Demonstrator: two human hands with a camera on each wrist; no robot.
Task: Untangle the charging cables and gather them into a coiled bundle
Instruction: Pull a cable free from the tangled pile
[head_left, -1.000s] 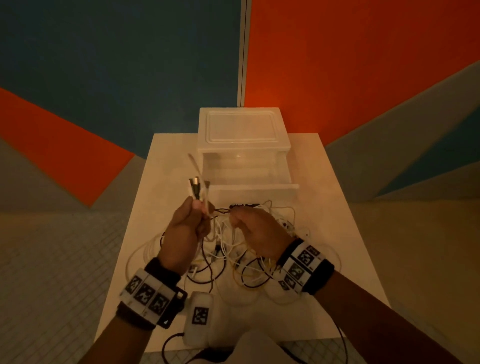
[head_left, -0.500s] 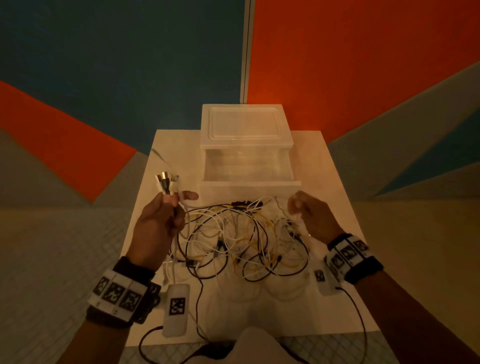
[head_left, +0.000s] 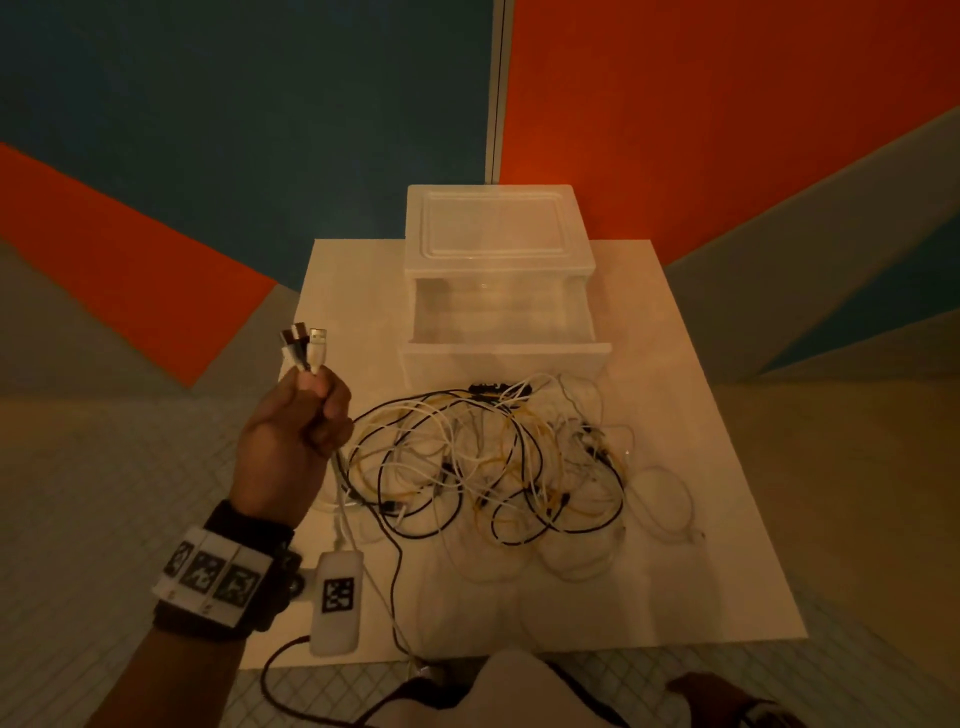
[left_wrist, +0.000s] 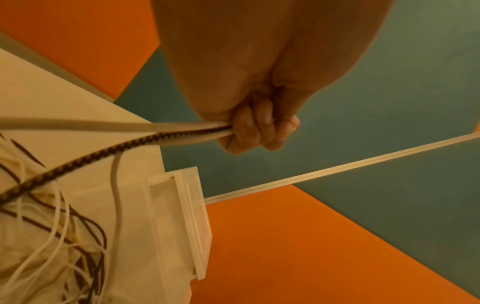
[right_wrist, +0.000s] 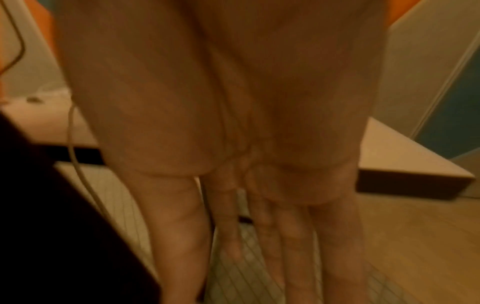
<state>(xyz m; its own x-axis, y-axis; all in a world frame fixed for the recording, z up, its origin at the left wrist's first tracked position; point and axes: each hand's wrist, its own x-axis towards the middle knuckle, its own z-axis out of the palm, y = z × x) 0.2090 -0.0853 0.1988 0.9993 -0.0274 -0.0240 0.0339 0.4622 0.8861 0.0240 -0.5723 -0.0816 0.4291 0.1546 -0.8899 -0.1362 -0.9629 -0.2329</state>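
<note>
A tangle of white, black and yellow charging cables lies spread on the white table. My left hand is raised above the table's left edge and grips a bunch of cable ends, their USB plugs sticking up out of the fist. In the left wrist view, white cables and a braided black cable run from the curled fingers down to the tangle. My right hand hangs below the table's near edge, fingers straight and holding nothing; only its wrist shows in the head view.
A translucent white plastic drawer box stands at the back of the table, its drawer pulled out toward the cables. A white wrist device and its cord hang by the near left edge. Tiled floor surrounds the table.
My right hand let go of the cables, drew back and dropped below the near edge. My left hand moved left and up with the plug ends, and the tangle now lies spread out.
</note>
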